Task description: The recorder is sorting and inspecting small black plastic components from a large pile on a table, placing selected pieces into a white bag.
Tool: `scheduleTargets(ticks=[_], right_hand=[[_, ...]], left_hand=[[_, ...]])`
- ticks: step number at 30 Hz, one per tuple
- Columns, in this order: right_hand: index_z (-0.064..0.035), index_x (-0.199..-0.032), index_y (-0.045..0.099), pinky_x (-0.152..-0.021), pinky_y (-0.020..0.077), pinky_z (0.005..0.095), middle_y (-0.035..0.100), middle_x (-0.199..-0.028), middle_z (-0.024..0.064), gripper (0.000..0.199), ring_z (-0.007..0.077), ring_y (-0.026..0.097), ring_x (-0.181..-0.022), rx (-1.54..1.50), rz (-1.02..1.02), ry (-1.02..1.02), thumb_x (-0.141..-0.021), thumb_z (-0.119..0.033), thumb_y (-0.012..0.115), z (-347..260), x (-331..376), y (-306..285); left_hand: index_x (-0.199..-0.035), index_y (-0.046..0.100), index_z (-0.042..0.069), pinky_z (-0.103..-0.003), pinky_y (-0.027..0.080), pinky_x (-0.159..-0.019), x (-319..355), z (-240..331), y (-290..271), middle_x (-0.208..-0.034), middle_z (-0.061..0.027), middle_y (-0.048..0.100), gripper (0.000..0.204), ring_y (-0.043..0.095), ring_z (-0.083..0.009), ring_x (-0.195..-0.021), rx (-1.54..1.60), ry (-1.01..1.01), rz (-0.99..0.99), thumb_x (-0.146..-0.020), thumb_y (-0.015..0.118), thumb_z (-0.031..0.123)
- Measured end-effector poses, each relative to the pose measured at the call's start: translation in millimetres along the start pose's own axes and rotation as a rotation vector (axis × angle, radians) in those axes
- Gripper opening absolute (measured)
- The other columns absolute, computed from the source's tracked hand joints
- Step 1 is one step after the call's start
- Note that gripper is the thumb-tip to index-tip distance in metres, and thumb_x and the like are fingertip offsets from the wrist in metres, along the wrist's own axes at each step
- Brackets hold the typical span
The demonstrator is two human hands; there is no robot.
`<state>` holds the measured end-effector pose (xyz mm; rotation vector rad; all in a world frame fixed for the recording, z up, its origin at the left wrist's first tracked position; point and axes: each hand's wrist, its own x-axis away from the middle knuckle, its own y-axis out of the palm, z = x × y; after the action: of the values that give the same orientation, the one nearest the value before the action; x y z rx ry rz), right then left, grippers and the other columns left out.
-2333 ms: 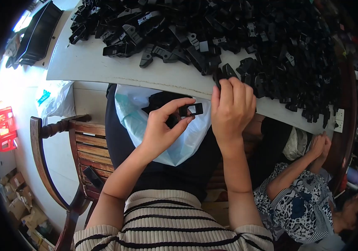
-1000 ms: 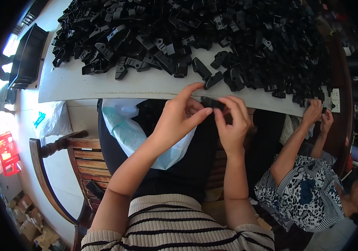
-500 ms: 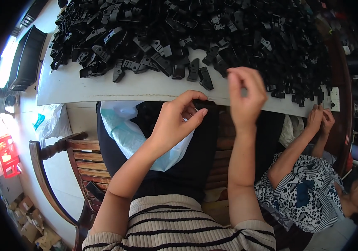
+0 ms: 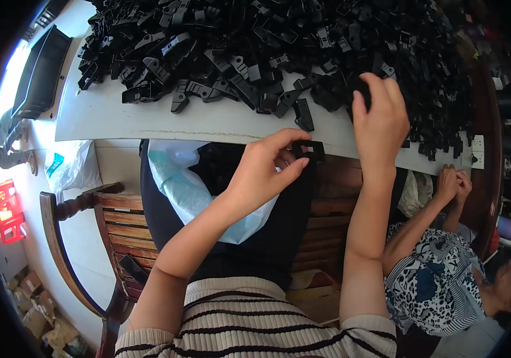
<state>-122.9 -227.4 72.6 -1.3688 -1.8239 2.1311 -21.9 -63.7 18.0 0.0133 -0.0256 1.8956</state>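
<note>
My left hand [image 4: 262, 170] is at the table's near edge, above my lap. Its thumb and fingers pinch a small black plastic part [image 4: 317, 154] that has a square opening. Over the near right side of a heap of black plastic parts [image 4: 249, 83] is my right hand [image 4: 382, 122]. Its thumb and index finger are apart at the parts, and I see nothing held between them. One loose elongated black part [image 4: 303, 115] lies at the heap's near edge, between my two hands.
The heap covers much of the pale table [image 4: 106, 122]. A light blue plastic bag [image 4: 193, 206] with black contents rests on my lap. On my right, a co-worker in a patterned top [image 4: 440, 268] has both hands at the table edge. A wooden chair arm [image 4: 67, 256] stands left.
My right hand has moved right and farther out, from above the table edge to the heap. The part in my left hand now sticks out more and shows its square opening.
</note>
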Motion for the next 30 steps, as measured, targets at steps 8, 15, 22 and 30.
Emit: scheduleTargets(ticks=[8,15,22,30], right_hand=[[-0.0057,-0.106,0.063,-0.062,0.0487,0.0323,0.058,-0.084,0.0109,0.036,0.0266,0.058,-0.07,-0.725,-0.334,-0.032,-0.073,0.008,0.058,-31,55,-24],[-0.0026,-0.108,0.06,-0.07,0.0509,0.0344,0.063,-0.096,0.0134,0.033,0.0295,0.062,-0.084,-0.656,-0.149,-0.098,-0.077,0.003,0.069,-34,75,-15],[0.0019,-0.102,0.065,-0.074,0.0514,0.0361,0.069,-0.099,0.0135,0.033,0.0288,0.065,-0.087,-0.601,-0.14,-0.233,-0.071,0.003,0.072,-37,77,-19],[0.0017,-0.113,0.062,-0.074,0.0506,0.0251,0.064,-0.103,0.0099,0.034,0.0139,0.062,-0.082,-1.268,-0.39,0.49,-0.081,-0.004,0.072,-41,106,-10]], left_hand=[[-0.115,0.058,0.0,-0.024,0.053,-0.066,5,-2,-3,-0.083,-0.0078,0.065,0.033,0.065,-0.012,-0.07,0.113,0.055,0.12,-0.083,0.065,-0.002],[-0.113,0.06,-0.001,-0.025,0.053,-0.066,14,6,-10,-0.08,-0.0097,0.065,0.033,0.067,-0.0143,-0.073,0.039,0.029,0.079,-0.082,0.067,-0.002],[-0.115,0.06,-0.001,-0.024,0.053,-0.067,21,4,-13,-0.075,-0.0054,0.06,0.032,0.064,-0.011,-0.07,0.1,0.018,0.021,-0.084,0.067,0.002],[-0.117,0.06,-0.001,-0.022,0.05,-0.066,27,1,-12,-0.078,-0.0029,0.059,0.03,0.062,-0.0085,-0.072,0.179,0.083,0.042,-0.088,0.064,0.004]])
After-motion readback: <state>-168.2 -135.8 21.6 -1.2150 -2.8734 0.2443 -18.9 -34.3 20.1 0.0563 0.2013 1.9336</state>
